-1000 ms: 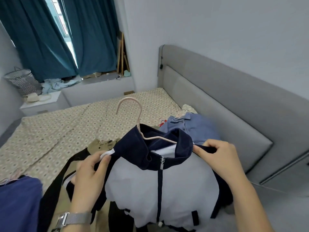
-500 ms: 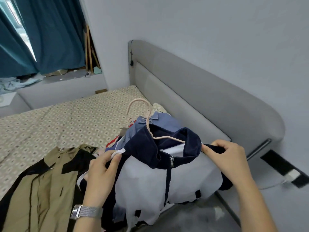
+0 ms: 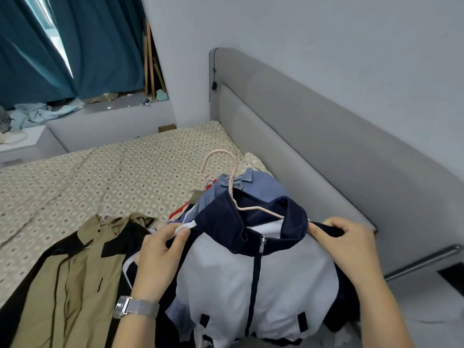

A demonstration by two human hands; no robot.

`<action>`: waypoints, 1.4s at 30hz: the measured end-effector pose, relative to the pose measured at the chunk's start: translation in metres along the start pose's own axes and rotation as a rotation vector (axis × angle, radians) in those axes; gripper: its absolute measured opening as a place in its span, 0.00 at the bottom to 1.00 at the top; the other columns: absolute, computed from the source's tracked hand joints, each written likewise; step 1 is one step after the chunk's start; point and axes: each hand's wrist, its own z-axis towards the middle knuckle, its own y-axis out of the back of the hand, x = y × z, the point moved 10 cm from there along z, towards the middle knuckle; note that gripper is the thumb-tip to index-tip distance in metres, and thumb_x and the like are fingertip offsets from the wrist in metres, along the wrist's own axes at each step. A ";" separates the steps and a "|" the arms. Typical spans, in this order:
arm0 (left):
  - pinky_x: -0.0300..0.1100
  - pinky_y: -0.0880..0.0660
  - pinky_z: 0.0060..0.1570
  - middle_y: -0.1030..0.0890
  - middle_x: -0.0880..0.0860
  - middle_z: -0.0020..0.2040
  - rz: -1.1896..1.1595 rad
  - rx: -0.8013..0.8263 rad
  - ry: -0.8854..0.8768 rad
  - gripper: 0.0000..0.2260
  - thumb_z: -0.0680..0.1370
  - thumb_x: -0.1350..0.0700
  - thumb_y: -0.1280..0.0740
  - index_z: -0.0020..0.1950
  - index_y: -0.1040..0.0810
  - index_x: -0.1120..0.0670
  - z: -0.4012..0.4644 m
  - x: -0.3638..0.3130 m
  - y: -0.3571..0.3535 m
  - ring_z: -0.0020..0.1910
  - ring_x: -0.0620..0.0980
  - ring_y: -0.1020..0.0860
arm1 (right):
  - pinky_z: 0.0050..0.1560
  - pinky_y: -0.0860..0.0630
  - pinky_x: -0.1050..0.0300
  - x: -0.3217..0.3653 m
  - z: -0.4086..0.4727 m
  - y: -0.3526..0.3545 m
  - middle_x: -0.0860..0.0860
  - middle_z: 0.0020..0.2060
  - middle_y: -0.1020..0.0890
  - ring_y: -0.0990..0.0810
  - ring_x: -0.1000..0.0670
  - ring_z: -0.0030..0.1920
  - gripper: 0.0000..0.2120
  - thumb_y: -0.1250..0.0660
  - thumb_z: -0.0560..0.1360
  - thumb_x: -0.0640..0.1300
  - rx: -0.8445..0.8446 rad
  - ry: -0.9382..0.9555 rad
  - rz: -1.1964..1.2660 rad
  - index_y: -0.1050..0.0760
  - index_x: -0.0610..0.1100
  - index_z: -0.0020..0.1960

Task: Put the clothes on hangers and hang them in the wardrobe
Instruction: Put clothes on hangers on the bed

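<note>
A navy and white zip-up jacket (image 3: 251, 280) is hanging on a pale pink hanger (image 3: 234, 194), its hook sticking up out of the dark collar, and it is being held up by the shoulders over the edge of the bed. Just behind it a blue denim shirt (image 3: 253, 187) is lying bunched on the patterned cover, while a khaki and black coat (image 3: 75, 275) is lying spread flat to the left with a thin hanger in its neck.
</note>
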 end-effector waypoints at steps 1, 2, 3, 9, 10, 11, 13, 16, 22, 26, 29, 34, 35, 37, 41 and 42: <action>0.45 0.28 0.56 0.18 0.38 0.47 0.008 0.001 0.001 0.08 0.79 0.50 0.37 0.49 0.19 0.40 0.008 0.001 0.000 0.53 0.44 0.23 | 0.37 0.28 0.53 0.002 0.007 -0.006 0.49 0.28 0.21 0.22 0.44 0.37 0.19 0.23 0.65 0.56 0.006 -0.002 0.000 0.23 0.42 0.31; 0.40 0.28 0.54 0.18 0.38 0.46 0.009 0.002 0.004 0.08 0.79 0.51 0.37 0.48 0.20 0.39 0.016 0.001 -0.001 0.52 0.41 0.23 | 0.37 0.29 0.54 0.003 0.015 -0.011 0.48 0.29 0.21 0.22 0.45 0.37 0.19 0.23 0.65 0.57 0.008 -0.004 0.004 0.23 0.42 0.31; 0.36 0.29 0.51 0.18 0.38 0.45 0.003 0.005 0.008 0.08 0.79 0.52 0.37 0.47 0.20 0.39 0.024 0.001 -0.001 0.51 0.38 0.23 | 0.37 0.28 0.53 0.005 0.022 -0.016 0.48 0.29 0.20 0.22 0.45 0.37 0.19 0.23 0.64 0.58 0.011 -0.008 0.012 0.23 0.42 0.31; 0.30 0.32 0.49 0.17 0.40 0.46 0.012 0.046 0.017 0.07 0.79 0.53 0.37 0.49 0.19 0.44 0.063 0.010 -0.012 0.50 0.35 0.23 | 0.37 0.28 0.53 -0.002 0.050 -0.041 0.49 0.30 0.20 0.21 0.46 0.37 0.19 0.24 0.63 0.59 0.006 -0.012 0.015 0.22 0.44 0.31; 0.31 0.32 0.49 0.17 0.39 0.45 0.014 0.052 0.018 0.08 0.79 0.53 0.36 0.48 0.19 0.43 0.068 0.012 -0.015 0.50 0.35 0.23 | 0.37 0.28 0.53 -0.004 0.055 -0.044 0.49 0.30 0.20 0.21 0.46 0.37 0.18 0.24 0.63 0.59 0.012 -0.021 0.023 0.22 0.45 0.31; 0.29 0.32 0.48 0.17 0.39 0.44 0.013 0.060 0.019 0.08 0.79 0.53 0.36 0.47 0.20 0.41 0.073 0.013 -0.017 0.49 0.35 0.23 | 0.36 0.28 0.54 -0.006 0.059 -0.047 0.49 0.30 0.20 0.21 0.46 0.37 0.18 0.24 0.63 0.58 0.022 -0.030 0.030 0.23 0.45 0.30; 0.25 0.34 0.46 0.18 0.36 0.44 0.008 0.066 0.023 0.09 0.78 0.54 0.36 0.46 0.21 0.39 0.085 0.014 -0.021 0.49 0.33 0.23 | 0.36 0.30 0.55 -0.007 0.072 -0.055 0.50 0.29 0.20 0.21 0.46 0.37 0.17 0.23 0.63 0.58 0.040 -0.047 0.050 0.23 0.45 0.30; 0.28 0.33 0.45 0.18 0.39 0.42 0.019 0.050 0.050 0.09 0.78 0.54 0.36 0.45 0.22 0.39 0.105 0.019 -0.029 0.47 0.36 0.23 | 0.36 0.29 0.56 -0.010 0.099 -0.070 0.50 0.29 0.21 0.22 0.47 0.36 0.17 0.22 0.63 0.56 0.066 -0.059 0.075 0.23 0.44 0.31; 0.33 0.33 0.39 0.20 0.43 0.37 0.055 0.026 0.153 0.09 0.78 0.53 0.35 0.39 0.22 0.43 0.151 0.032 -0.055 0.41 0.40 0.24 | 0.35 0.30 0.57 -0.026 0.164 -0.099 0.52 0.27 0.23 0.26 0.51 0.32 0.18 0.21 0.63 0.56 0.148 -0.100 0.076 0.25 0.46 0.28; 0.31 0.34 0.38 0.19 0.44 0.38 0.037 -0.007 0.218 0.07 0.78 0.54 0.35 0.42 0.20 0.47 0.191 0.035 -0.079 0.43 0.40 0.23 | 0.34 0.30 0.57 -0.041 0.214 -0.123 0.51 0.26 0.23 0.27 0.51 0.30 0.19 0.21 0.64 0.55 0.208 -0.141 0.095 0.26 0.43 0.29; 0.32 0.31 0.43 0.18 0.43 0.42 0.090 -0.041 0.241 0.04 0.77 0.56 0.33 0.46 0.19 0.48 0.221 0.046 -0.098 0.46 0.41 0.22 | 0.34 0.35 0.57 -0.061 0.246 -0.144 0.50 0.24 0.30 0.34 0.51 0.29 0.23 0.20 0.63 0.54 0.253 -0.197 0.122 0.30 0.41 0.28; 0.48 0.28 0.55 0.20 0.46 0.47 0.178 -0.157 0.280 0.07 0.74 0.58 0.29 0.51 0.19 0.54 0.254 0.068 -0.110 0.52 0.50 0.23 | 0.33 0.39 0.57 -0.094 0.303 -0.185 0.52 0.23 0.35 0.38 0.52 0.29 0.27 0.20 0.63 0.54 0.309 -0.210 0.074 0.36 0.44 0.25; 0.47 0.28 0.55 0.21 0.47 0.48 0.165 -0.170 0.303 0.07 0.74 0.58 0.30 0.52 0.19 0.54 0.256 0.069 -0.111 0.52 0.50 0.24 | 0.33 0.40 0.57 -0.103 0.315 -0.197 0.52 0.23 0.36 0.38 0.51 0.29 0.27 0.20 0.63 0.55 0.322 -0.207 0.043 0.37 0.45 0.25; 0.46 0.27 0.55 0.20 0.47 0.49 0.119 -0.173 0.347 0.06 0.76 0.58 0.31 0.51 0.20 0.50 0.255 0.076 -0.112 0.52 0.49 0.23 | 0.33 0.37 0.56 -0.122 0.337 -0.225 0.53 0.22 0.34 0.36 0.50 0.28 0.25 0.21 0.65 0.54 0.334 -0.176 -0.050 0.35 0.45 0.26; 0.44 0.26 0.53 0.19 0.48 0.47 0.060 -0.230 0.478 0.06 0.76 0.59 0.31 0.49 0.22 0.49 0.240 0.102 -0.108 0.48 0.48 0.21 | 0.52 0.27 0.46 -0.144 0.356 -0.288 0.45 0.45 0.19 0.21 0.39 0.49 0.06 0.27 0.71 0.41 0.377 0.000 -0.321 0.20 0.44 0.47; 0.43 0.26 0.53 0.19 0.49 0.48 0.064 -0.252 0.516 0.05 0.76 0.58 0.31 0.50 0.22 0.50 0.234 0.111 -0.105 0.48 0.47 0.21 | 0.59 0.31 0.43 -0.153 0.355 -0.303 0.44 0.53 0.21 0.24 0.38 0.57 0.13 0.28 0.70 0.39 0.404 0.009 -0.420 0.22 0.44 0.55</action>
